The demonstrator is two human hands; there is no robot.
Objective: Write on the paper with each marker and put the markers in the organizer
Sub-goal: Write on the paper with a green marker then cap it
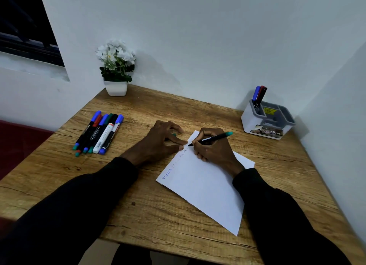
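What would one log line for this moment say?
right hand: grips marker, tip on paper | left hand: fingers press paper edge | loose markers: on table | organizer: holds three markers

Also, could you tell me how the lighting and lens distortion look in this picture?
Head view: dim, cool light, no glare; the flower pot and organizer cast soft shadows to their right; the wide lens bends the table edges; the right hand and its marker look sharp; the paper bears faint writing.
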